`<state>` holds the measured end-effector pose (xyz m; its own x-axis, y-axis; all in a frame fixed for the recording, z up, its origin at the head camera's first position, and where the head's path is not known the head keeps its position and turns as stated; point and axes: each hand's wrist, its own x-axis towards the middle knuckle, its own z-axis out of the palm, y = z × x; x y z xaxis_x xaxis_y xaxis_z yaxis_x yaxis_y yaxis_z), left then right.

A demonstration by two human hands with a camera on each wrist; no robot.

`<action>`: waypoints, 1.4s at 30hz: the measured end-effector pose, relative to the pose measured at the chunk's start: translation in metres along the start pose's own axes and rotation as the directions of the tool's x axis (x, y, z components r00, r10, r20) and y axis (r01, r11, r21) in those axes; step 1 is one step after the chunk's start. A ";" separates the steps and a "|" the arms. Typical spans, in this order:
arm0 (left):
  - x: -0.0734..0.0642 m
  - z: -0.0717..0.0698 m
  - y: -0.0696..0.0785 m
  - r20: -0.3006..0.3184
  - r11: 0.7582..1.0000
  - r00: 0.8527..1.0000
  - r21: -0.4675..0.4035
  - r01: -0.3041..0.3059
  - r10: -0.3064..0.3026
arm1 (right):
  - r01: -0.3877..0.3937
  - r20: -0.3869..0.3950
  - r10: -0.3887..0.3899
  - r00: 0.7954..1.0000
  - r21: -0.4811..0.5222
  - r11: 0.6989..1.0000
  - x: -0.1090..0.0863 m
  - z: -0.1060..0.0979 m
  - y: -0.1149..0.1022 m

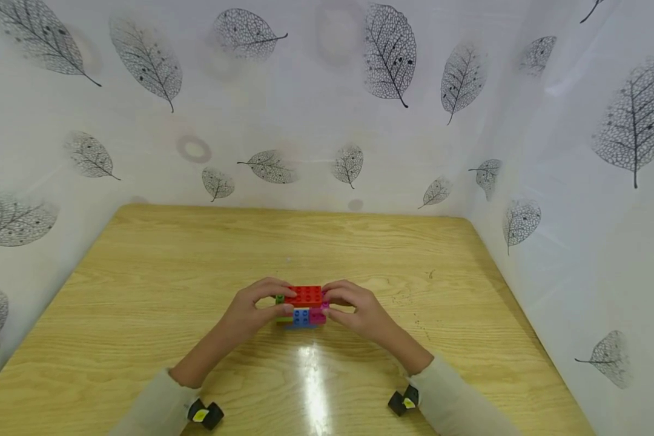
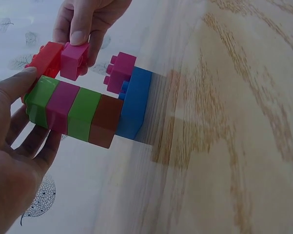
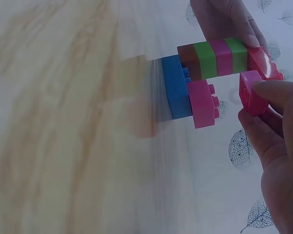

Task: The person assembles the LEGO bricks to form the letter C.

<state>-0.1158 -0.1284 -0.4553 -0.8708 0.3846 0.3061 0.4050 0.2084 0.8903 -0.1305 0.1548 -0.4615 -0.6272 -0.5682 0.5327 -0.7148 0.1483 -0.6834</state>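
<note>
A toy-block build stands on the table. Its blue base brick (image 2: 135,105) carries a column with a brown brick (image 2: 106,121), then green and magenta bricks (image 2: 63,107), and a red brick (image 1: 306,295) at the top. A separate pink brick (image 3: 203,103) sits on the base's other end, studs up. My left hand (image 1: 251,306) grips the column's upper end, thumb and fingers around the red and top green bricks. Between its thumb and fingers, my right hand (image 1: 360,309) pinches another pink brick (image 2: 73,61) beside the red one; whether they are joined I cannot tell.
The wooden table (image 1: 196,254) extends around the build. A pale cloth with leaf prints (image 1: 305,91) hangs behind it and along both sides. Black wrist devices (image 1: 204,415) are on both sleeves.
</note>
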 end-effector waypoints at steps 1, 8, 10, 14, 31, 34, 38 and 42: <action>0.000 0.000 0.000 -0.001 1.000 1.000 0.002 -0.003 0.003 | 0.002 -0.002 -0.002 1.000 0.001 1.000 0.000 0.000 0.000; -0.002 0.001 0.001 -0.009 1.000 1.000 0.022 -0.005 0.005 | -0.021 0.002 0.021 1.000 0.025 0.999 -0.001 0.003 0.000; -0.002 0.001 0.001 -0.010 1.000 1.000 0.022 -0.003 0.004 | -0.012 0.003 0.012 1.000 0.005 1.000 -0.001 0.003 0.001; -0.002 0.001 0.000 -0.011 0.999 1.000 0.029 -0.014 0.014 | 0.019 0.003 -0.019 1.000 -0.052 0.998 -0.001 0.003 0.000; -0.001 0.003 0.003 -0.016 1.000 1.000 0.007 0.015 -0.015 | -0.058 -0.093 0.061 0.994 0.037 0.998 -0.006 0.013 -0.003; -0.002 0.003 0.003 -0.017 1.000 1.000 0.008 0.017 -0.017 | -0.069 -0.123 0.075 0.990 0.052 0.996 -0.007 0.015 -0.004; -0.001 0.003 0.004 -0.020 1.000 1.000 0.006 0.023 -0.023 | -0.048 -0.145 0.054 0.988 0.040 0.998 -0.006 0.016 -0.006; 0.000 0.002 0.005 -0.019 0.999 0.999 0.005 0.033 -0.033 | -0.047 -0.153 0.048 0.987 0.016 0.999 -0.006 0.016 -0.007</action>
<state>-0.1131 -0.1253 -0.4520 -0.8888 0.3603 0.2832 0.3776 0.2257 0.8980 -0.1169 0.1445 -0.4674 -0.7009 -0.4301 0.5689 -0.6799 0.1619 -0.7152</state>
